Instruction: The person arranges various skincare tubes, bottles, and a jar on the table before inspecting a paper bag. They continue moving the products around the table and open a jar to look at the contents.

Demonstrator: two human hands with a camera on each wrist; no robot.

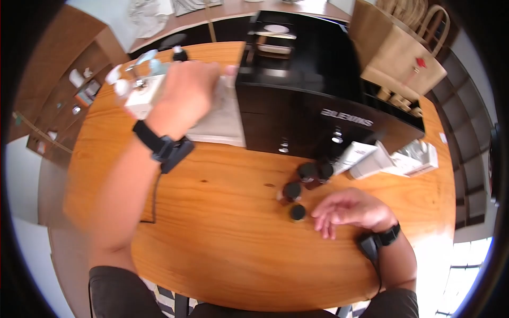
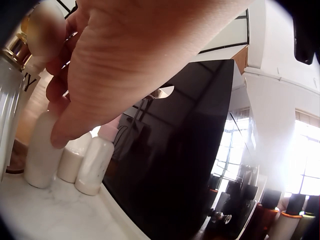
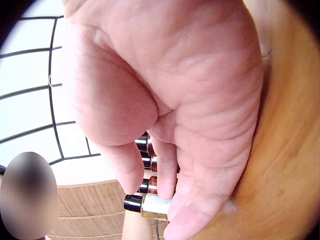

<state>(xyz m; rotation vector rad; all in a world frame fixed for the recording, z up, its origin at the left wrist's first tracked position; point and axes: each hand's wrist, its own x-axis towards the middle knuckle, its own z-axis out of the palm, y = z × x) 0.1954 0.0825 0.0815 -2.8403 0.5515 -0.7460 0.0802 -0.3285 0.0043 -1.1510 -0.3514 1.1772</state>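
Note:
In the head view my left hand [image 1: 188, 95] reaches to the back left of the table, beside a black cabinet [image 1: 297, 116]. The left wrist view shows its thumb against a white bottle [image 2: 41, 160], fingers bent around the bottle's upper part. That bottle stands on a white marbled surface [image 2: 75, 215], near a pink-capped bottle [image 2: 95, 165]. Over the wooden table at the front right, my right hand [image 1: 352, 208] hangs loosely curled, holding nothing. Just left of its fingertips stands a small black-capped bottle [image 1: 297, 213]; the right wrist view shows its pale label [image 3: 156, 204].
Several dark-capped bottles [image 1: 291, 192] stand in a line before the cabinet. White tubes [image 1: 368, 160] and a small white box [image 1: 419, 161] lie to its right. A brown paper bag [image 1: 405, 63] is behind at the right. A cable [image 1: 155, 196] trails below the left wrist.

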